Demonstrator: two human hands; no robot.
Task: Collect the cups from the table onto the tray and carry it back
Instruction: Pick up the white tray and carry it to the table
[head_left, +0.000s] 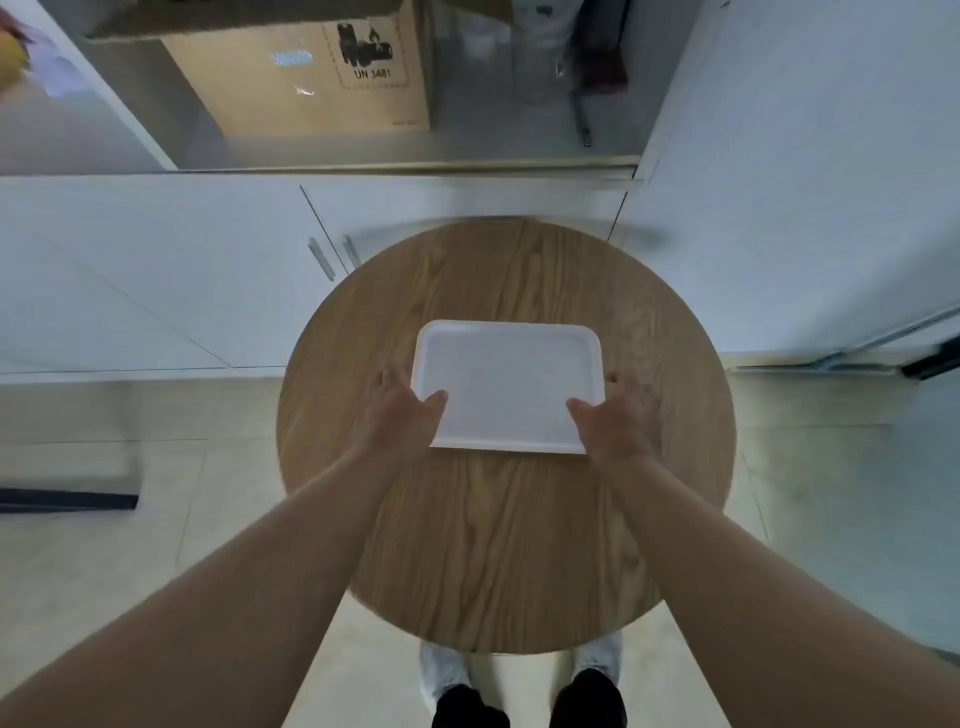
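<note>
A white rectangular tray (506, 382) with nothing on it sits over the middle of a round wooden table (506, 545). My left hand (397, 410) grips the tray's left edge, thumb on top. My right hand (621, 413) grips the right edge the same way. No cups show anywhere in view. I cannot tell whether the tray rests on the wood or hovers just above it.
White cabinets (156, 270) with handles stand behind the table, and a white wall panel (805, 208) is at the right. On the counter above is a cardboard box (311, 78). My feet (519, 686) are on the pale tiled floor at the table's near edge.
</note>
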